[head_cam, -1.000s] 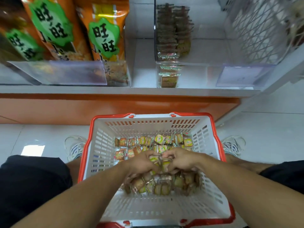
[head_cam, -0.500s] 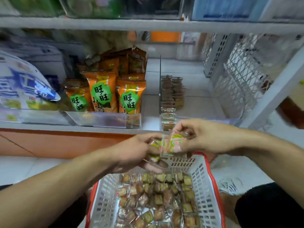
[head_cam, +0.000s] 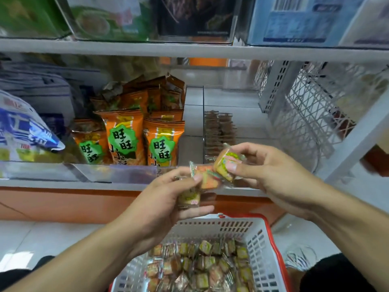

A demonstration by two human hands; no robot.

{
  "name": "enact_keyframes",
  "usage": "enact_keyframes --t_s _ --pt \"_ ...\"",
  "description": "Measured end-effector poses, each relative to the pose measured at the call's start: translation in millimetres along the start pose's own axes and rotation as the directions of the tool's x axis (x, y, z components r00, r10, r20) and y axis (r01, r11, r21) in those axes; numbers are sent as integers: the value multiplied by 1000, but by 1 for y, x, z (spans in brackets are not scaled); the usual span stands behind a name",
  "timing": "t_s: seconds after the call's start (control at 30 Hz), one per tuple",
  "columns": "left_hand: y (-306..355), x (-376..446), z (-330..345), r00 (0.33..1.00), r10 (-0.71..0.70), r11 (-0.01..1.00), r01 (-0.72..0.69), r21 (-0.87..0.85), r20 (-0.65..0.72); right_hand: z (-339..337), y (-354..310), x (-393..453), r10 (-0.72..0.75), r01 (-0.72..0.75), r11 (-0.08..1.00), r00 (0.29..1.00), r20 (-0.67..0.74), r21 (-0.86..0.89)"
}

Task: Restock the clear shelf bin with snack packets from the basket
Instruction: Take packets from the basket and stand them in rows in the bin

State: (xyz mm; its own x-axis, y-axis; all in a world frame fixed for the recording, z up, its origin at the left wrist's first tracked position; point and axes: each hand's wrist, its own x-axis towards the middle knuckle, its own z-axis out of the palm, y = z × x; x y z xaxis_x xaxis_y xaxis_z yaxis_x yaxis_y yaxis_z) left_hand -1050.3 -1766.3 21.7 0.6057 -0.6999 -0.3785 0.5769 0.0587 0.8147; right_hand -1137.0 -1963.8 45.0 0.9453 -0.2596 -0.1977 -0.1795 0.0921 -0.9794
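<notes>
My left hand [head_cam: 166,199] grips a small bunch of clear-wrapped snack packets [head_cam: 207,179] in front of the lower shelf. My right hand [head_cam: 271,175] pinches one packet [head_cam: 226,166] with a green and yellow label at the top of that bunch. Just behind the hands stands the clear shelf bin [head_cam: 248,114], with two short rows of brown packets [head_cam: 220,131] along its left wall. Below, the white basket with a red rim [head_cam: 259,237] holds several more packets [head_cam: 202,268].
Orange snack bags [head_cam: 126,138] fill the bin to the left, and a blue and white bag [head_cam: 25,131] lies further left. A white wire mesh panel [head_cam: 305,114] closes the shelf on the right. The upper shelf [head_cam: 189,50] carries more packed bins.
Both hands lifted a bunch of packets out of the basket and up to the shelf front. The view tilted upward, so the upper shelf now shows.
</notes>
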Motion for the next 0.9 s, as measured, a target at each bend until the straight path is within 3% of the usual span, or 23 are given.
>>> enact_keyframes --t_s 0.07,0.27,0.33,0.4,0.43,0.5,0.53,0.6,0.7,0.8,0.9 --pt "-2 1 -1 1000 12 999 -12 -30 -5 -5 -6 1 22 -21 999 1000 -12 42" --pt "-3 -5 1 997 48 997 -51 50 64 3 -5 -3 180 -213 965 962 204 152" --pt "-5 -4 2 999 32 998 -34 56 29 6 -1 -1 100 -122 983 982 159 135" --pt "-5 -5 2 1000 -19 999 19 34 -8 7 0 -1 -85 85 996 994 75 -4" --pt "-4 -6 2 998 -60 998 60 5 -18 6 -1 -2 -223 230 960 973 61 -162" --pt "-2 -7 0 989 -146 987 145 -76 -5 2 -4 -4 -424 455 758 888 175 -468" --pt "-2 -8 -2 985 -172 980 173 -95 22 2 -4 -6 -446 503 668 861 246 -548" --pt "-1 -7 -4 982 -176 978 182 -101 66 0 -2 -8 -393 504 616 863 318 -605" --pt "-1 -5 -4 993 -115 985 117 -125 24 -3 -1 -9 -342 462 668 887 310 -584" --pt "-1 -1 -6 998 -5 994 -3 -112 -66 -7 -12 -11 -330 404 852 908 258 -334" --pt "-2 0 -7 992 58 996 -64 -59 -109 -9 -16 -11 -334 373 893 925 182 -253"
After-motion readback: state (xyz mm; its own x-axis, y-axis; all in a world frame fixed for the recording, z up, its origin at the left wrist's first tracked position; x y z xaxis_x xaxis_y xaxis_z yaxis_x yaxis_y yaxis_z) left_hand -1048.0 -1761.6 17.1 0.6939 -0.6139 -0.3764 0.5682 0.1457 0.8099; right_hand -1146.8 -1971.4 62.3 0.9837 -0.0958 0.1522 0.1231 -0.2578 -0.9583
